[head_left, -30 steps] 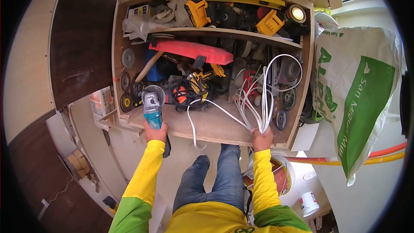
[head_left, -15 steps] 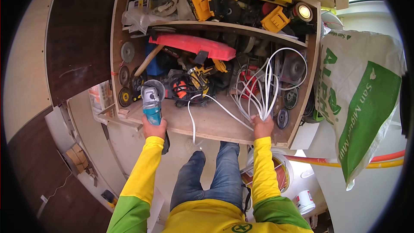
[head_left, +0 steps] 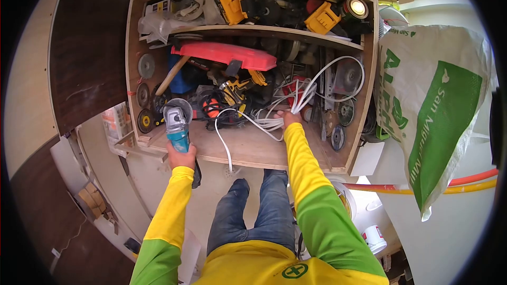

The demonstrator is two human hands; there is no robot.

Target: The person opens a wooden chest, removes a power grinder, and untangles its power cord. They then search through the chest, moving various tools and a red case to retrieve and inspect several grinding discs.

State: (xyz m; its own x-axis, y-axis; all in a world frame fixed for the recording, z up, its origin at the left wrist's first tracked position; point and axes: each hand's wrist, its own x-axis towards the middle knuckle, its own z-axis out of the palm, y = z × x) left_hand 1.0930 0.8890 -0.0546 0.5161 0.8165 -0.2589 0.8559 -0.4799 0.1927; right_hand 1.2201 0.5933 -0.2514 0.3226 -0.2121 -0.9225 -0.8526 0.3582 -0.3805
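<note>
My left hand (head_left: 181,156) is wrapped round the teal body of an angle grinder (head_left: 178,136), its disc end pointing away from me at the front left of the wooden cabinet (head_left: 253,153). My right hand (head_left: 290,120) grips a loosely looped white cable (head_left: 318,82) over the lower shelf. Some loops stand up to the right of the hand, and others lie to its left. One end of the cable hangs over the shelf's front edge. Just behind lie a yellow drill (head_left: 233,92) and a tangle of black cord (head_left: 224,115).
A red case (head_left: 224,54) and a wooden handle (head_left: 172,75) lie deeper in the cabinet. Yellow tool pieces (head_left: 322,18) sit on the upper shelf. Discs (head_left: 146,65) hang on the side walls. A printed sack (head_left: 433,105) stands at right, a white bucket (head_left: 374,238) below.
My right hand has moved left and farther into the cabinet with the white cable, whose loops now lie lower. My left hand still holds the grinder. The view has shifted slightly.
</note>
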